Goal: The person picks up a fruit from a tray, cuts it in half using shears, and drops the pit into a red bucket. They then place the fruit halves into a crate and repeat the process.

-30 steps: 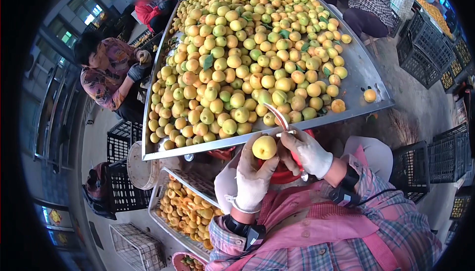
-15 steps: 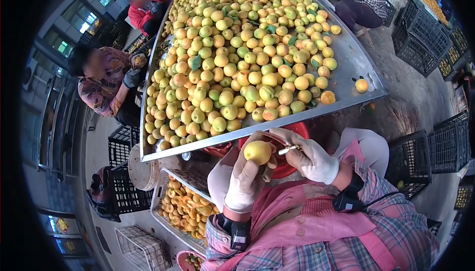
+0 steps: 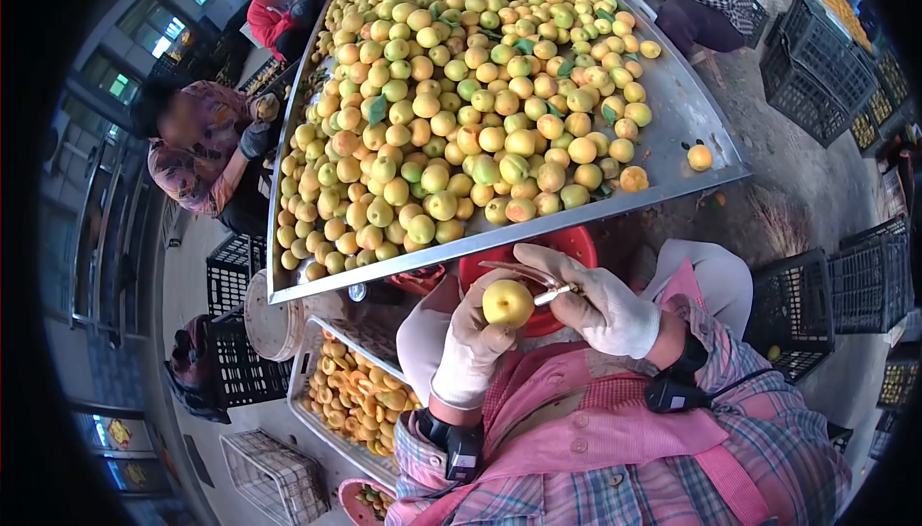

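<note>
My left hand, in a pale work glove with a soiled palm, is closed round a yellow apricot. The fruit's dimpled end faces up. My right hand, gloved the same way, pinches a small tool with a whitish handle close beside the apricot; its working end is hidden. Both hands are over a red basin in front of my lap. Just beyond is a metal-edged table heaped with apricots, a few green leaves among them.
A white crate of halved apricots stands at my left, near a white bucket and an empty crate. Black crates stand at right. Co-workers sit along the table's left and right sides.
The apricot has turned in my left hand, bringing its dimpled end up. The tool in my right hand is now nearer the fruit. A co-worker's gloved hand at top right has shifted.
</note>
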A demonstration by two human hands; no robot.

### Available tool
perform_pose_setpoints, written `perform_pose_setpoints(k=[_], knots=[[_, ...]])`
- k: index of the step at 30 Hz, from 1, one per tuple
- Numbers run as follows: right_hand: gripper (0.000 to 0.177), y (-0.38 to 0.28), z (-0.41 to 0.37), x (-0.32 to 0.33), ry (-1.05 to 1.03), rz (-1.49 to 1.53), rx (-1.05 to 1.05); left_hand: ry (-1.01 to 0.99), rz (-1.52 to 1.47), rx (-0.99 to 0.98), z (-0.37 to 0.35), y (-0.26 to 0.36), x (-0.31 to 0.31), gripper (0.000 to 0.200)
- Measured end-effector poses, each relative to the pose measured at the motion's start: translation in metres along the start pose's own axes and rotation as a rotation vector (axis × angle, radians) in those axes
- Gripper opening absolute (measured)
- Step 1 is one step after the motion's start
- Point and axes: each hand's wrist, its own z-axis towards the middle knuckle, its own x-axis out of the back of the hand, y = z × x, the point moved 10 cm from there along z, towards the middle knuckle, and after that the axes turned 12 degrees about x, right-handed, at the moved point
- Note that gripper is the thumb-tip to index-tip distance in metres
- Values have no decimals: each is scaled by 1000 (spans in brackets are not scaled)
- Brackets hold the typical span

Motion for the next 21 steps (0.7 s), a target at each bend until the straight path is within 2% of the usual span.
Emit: perform_pose_setpoints(k=[3, 5, 8, 10, 14, 21], knots=[[57, 4, -5, -7, -102, -51, -97, -28, -15, -9, -5, 4, -4, 89], [58, 11, -9, -10, -191, -189, -198, -20, -27, -16, -7, 14, -10, 87], [59, 8, -8, -10, -211, -343, -113, -9, 28, 56, -6, 11, -9, 84], [59, 9, -10, -10, -228, -361, -150, -41, 87, -20, -5, 12, -8, 84], [58, 9, -14, -9, -250, -413, -227, 6, 91, 37, -7, 12, -9, 87], [60, 1, -17, -5, -201, -490, -194, -11, 77, 21, -4, 7, -14, 84]])
